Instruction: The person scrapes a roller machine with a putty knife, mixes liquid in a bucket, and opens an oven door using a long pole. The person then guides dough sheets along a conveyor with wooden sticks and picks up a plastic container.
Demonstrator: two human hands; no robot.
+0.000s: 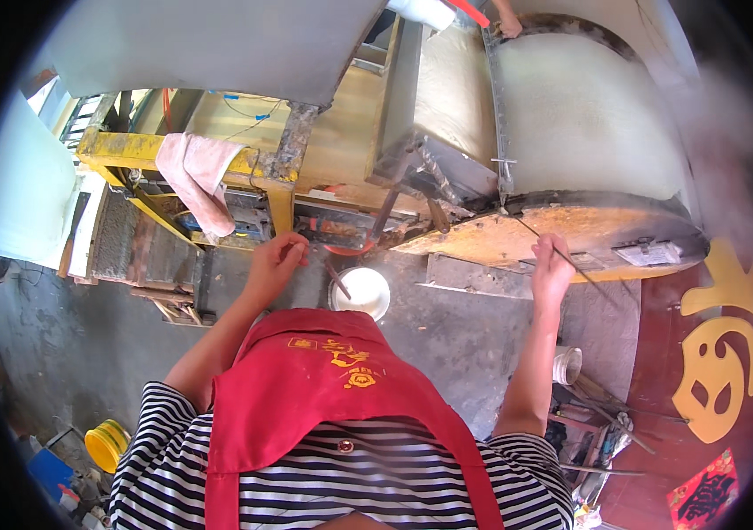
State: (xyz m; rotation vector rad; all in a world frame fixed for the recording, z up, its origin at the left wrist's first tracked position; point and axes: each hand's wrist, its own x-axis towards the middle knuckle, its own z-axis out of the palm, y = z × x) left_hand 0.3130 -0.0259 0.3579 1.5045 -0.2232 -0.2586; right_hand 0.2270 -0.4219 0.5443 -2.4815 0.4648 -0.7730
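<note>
My right hand [552, 269] grips a thin dark rod [527, 227]. One end of the rod reaches up to the edge of a large rounded machine [527, 238], and the other points down to the right. A pale, whitish sheet [589, 115] covers the machine's curved top, with steam at its right. My left hand [276, 267] is raised in front of the yellow frame, its fingers curled closed; whatever they may hold is hidden. Below and between my hands, a white bucket [364, 291] of pale contents stands on the floor, with a stick [338, 281] leaning in it.
Another person's hand [509, 25] rests at the machine's far edge. A metal trough [452, 88] adjoins it. At left, a pink towel [195, 172] hangs over a yellow frame [129, 146]. A yellow bucket [107, 444] is at lower left; sticks [602, 406] lie piled at right.
</note>
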